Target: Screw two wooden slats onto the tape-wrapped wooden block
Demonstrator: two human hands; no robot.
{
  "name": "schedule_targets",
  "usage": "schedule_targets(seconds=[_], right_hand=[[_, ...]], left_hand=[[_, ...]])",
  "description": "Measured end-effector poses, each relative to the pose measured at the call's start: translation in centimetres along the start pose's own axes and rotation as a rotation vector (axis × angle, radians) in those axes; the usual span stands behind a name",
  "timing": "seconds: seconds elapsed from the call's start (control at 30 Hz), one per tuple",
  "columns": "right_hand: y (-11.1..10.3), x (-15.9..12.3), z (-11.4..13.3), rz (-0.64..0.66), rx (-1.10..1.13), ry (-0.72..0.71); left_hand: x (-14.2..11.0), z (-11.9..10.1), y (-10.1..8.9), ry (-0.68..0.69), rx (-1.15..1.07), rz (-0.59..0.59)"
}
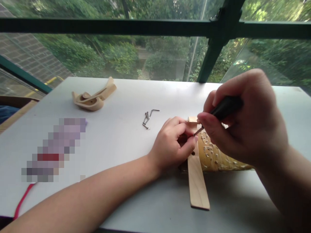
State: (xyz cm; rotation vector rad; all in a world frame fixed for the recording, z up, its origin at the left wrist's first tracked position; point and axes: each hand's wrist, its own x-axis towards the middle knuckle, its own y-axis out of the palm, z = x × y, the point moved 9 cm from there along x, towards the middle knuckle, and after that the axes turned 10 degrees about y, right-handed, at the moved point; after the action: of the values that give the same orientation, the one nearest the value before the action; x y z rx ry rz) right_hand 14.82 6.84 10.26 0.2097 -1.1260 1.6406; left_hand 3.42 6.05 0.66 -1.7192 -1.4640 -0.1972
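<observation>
My right hand point(245, 119) is closed around the black handle of a screwdriver point(227, 106). Its thin shaft slants down and left, and the tip meets a flat, pale wooden piece point(198, 184) close to my left thumb. My left hand point(173, 142) is curled around the upper part of that piece, thumb and forefinger bent near the tip; whether a screw sits between them is hidden. A dark hole shows in the wood just below the thumb. Under it lies a yellowish, tape-wrapped block point(218, 155) with many small punctures. A small wooden end point(192, 120) rises behind my fingers.
Several loose screws point(146, 119) lie on the white table point(126, 136) left of my hands. Curved wooden parts point(92, 100) rest at the back left. A blurred-out purple item point(58, 145) with a red strap point(23, 197) is at the left. A green-framed window point(104, 26) borders the far edge.
</observation>
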Motion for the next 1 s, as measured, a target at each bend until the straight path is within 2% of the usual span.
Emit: schedule_targets(seconds=[0.3,0.6,1.0], right_hand=[[0.0,0.2,-0.3,-0.004,0.034,0.023],[-0.5,-0.1,-0.7,-0.024,0.063,0.016],[-0.4,0.0,0.2,-0.037,0.068,-0.058]], left_hand=[[0.1,-0.1,0.2,0.008,0.036,0.027],[0.0,-0.5,0.1,0.143,-0.035,0.105],[-0.2,-0.9,-0.1,0.072,0.054,0.083]])
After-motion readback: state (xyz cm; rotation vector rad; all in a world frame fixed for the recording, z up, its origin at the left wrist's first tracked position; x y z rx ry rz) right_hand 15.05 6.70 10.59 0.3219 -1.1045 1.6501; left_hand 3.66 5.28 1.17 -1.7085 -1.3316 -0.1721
